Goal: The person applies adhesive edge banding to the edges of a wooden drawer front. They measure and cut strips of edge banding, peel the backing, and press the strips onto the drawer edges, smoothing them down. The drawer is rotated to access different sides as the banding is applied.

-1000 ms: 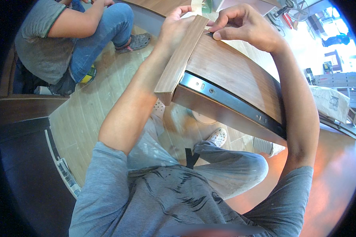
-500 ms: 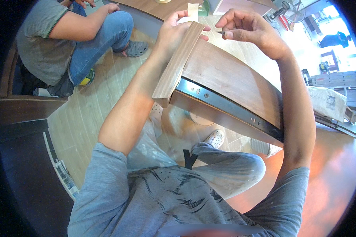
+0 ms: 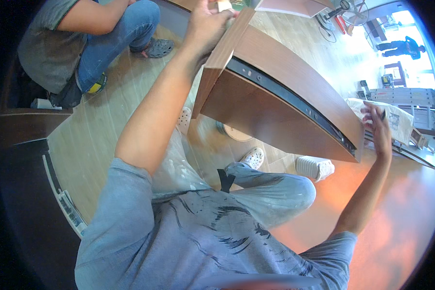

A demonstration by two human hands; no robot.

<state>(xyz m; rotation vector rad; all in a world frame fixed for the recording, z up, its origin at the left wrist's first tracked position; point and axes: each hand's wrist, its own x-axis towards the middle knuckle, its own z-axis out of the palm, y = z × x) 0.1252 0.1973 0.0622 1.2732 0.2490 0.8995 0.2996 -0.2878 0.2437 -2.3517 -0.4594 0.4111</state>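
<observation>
A brown wood-grain drawer (image 3: 275, 108) is held up tilted in front of me, a dark metal slide rail (image 3: 295, 99) running along its side. At its front panel (image 3: 227, 46), my left hand (image 3: 205, 29) is closed on the upper part; some fingers are hidden behind the panel. Beside those fingers shows a small pale piece (image 3: 224, 5), and I cannot tell whether it is held. My right hand (image 3: 379, 128) is by the drawer's back end, fingers bent, with a small dark object (image 3: 383, 114) between them, too small to name.
At the left a person in jeans (image 3: 113, 46) sits low, close by. Under the drawer stands a round lidded tub (image 3: 237, 133), near my shoes. A ladder (image 3: 401, 96), a cloth-covered stack (image 3: 391, 118) and a fan (image 3: 355, 12) are at the right. A glossy brown surface (image 3: 396, 208) lies lower right.
My right hand has moved from near the front panel down and right to the drawer's back end. The drawer has tilted and shifted, with my left hand rising at its front.
</observation>
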